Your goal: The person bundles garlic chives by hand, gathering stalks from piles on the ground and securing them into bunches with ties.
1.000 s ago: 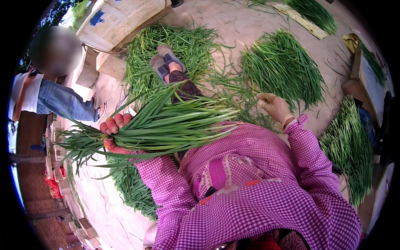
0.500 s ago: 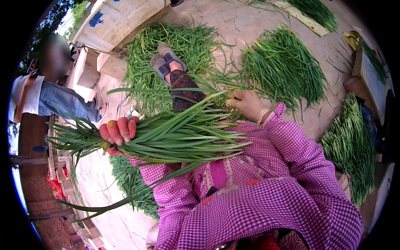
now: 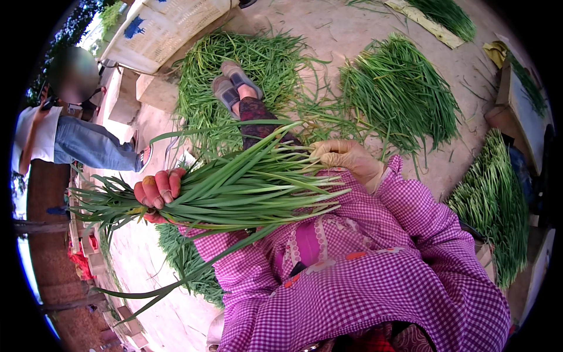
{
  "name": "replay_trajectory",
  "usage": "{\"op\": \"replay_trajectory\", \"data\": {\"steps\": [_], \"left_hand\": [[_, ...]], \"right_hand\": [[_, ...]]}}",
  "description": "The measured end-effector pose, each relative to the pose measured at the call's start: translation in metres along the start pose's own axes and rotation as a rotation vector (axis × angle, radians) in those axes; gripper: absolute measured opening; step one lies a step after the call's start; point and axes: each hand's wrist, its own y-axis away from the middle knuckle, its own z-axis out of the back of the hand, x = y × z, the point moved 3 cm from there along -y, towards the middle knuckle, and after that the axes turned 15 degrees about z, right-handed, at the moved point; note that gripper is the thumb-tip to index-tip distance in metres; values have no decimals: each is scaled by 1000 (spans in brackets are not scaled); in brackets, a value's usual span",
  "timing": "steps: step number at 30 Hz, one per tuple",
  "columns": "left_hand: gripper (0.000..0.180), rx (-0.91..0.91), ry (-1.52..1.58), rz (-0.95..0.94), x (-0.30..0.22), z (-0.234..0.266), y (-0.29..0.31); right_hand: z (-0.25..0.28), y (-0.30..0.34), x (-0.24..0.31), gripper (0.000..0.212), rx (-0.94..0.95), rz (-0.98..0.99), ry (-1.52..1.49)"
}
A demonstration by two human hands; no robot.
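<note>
My left hand (image 3: 157, 190) is shut around a thick bunch of long green leaves (image 3: 246, 188), held level across my lap. The leaf tips fan out to the right, the cut ends stick out past my fist to the left. My right hand (image 3: 346, 157), in a pale glove, rests against the leaf tips at the right end of the bunch, fingers curled over a few of them. Both sleeves are purple check cloth.
Heaps of the same green leaves lie on the dirt ground: one around my feet (image 3: 234, 88), one ahead right (image 3: 404, 100), one at the far right (image 3: 495, 205). Another person (image 3: 70, 135) crouches at the left. A woven sack (image 3: 170, 29) stands at the top.
The bunch has swung lower and more level across my lap. My right hand has come in from the heap on the right to the leaf tips of the bunch.
</note>
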Motion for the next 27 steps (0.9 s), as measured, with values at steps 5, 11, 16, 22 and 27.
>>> {"op": "replay_trajectory", "data": {"steps": [5,11,16,22,27], "left_hand": [[30,29,8,-7,-7,-4,-2],[30,53,-43,-7,-15,-1,-2],[30,36,-24,4,-8,-4,-6],[29,50,-73,25,-17,-5,-8],[27,56,0,29,-14,6,-6]], "right_hand": [[29,9,-5,23,-46,88,232],[84,41,-1,24,-159,-79,704],[-8,18,26,23,24,21,242],[20,23,15,17,-74,8,858],[77,22,10,26,-225,53,796]]}}
